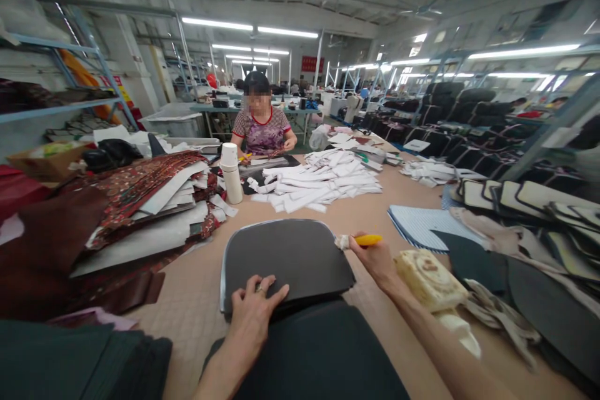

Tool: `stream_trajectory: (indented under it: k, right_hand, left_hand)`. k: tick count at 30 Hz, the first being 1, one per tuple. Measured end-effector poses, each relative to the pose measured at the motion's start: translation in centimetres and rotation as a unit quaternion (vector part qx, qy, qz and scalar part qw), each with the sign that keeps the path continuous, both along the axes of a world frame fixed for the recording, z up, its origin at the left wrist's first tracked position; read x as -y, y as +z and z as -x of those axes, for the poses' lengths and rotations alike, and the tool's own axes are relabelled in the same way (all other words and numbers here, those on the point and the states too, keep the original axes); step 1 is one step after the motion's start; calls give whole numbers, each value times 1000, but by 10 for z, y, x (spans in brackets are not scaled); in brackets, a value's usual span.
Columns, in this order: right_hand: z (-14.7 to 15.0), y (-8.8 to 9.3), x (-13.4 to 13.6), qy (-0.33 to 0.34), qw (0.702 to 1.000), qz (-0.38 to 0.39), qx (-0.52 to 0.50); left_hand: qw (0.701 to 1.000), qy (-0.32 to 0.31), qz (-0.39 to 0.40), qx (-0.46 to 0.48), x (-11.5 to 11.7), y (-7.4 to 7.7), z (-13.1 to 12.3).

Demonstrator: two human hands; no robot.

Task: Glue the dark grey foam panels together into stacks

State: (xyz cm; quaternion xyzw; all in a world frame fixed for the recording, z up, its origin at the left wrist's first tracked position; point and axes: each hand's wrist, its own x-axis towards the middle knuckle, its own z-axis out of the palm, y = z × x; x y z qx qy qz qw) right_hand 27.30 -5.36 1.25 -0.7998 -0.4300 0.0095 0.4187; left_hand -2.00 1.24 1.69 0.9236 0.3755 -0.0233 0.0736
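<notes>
A dark grey panel (285,256) with rounded far corners and a pale edge lies flat on the table before me. My left hand (255,309) rests on its near left part, fingers spread, a ring on one finger. In my right hand (375,256) is a brush (368,240) with a yellow handle. Its whitish head touches or sits just beside the panel's right edge; I cannot tell which. Close to my right forearm stands a glue-crusted, yellowish container (429,278). Dark green sheets (323,356) are stacked at the panel's near side.
Patterned red-brown material (140,194) is heaped at left, beside a cream bottle (231,175). White strips (323,178) lie in a pile beyond the panel. Across the table sits a co-worker (262,125). More dark green pieces (79,359) lie near left; cut panels (529,200) crowd the right.
</notes>
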Motion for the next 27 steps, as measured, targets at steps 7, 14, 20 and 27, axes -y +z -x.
stream_trajectory:
  k: [7,14,20,27]
  right_hand:
    - [53,8,85,31,999,-4,11]
    - [97,50,61,33,992,-26,-117]
    - [186,38,-28,306,886,40,-346]
    - [161,18,-27,312,895,58,-312]
  left_hand:
    - [999,-16,17,25,8,12,1]
    - [935,47,195,292,-44,29,41]
    - [927,59,233,287,-71,30,70]
    - [943,44,217,249,-69,28,66]
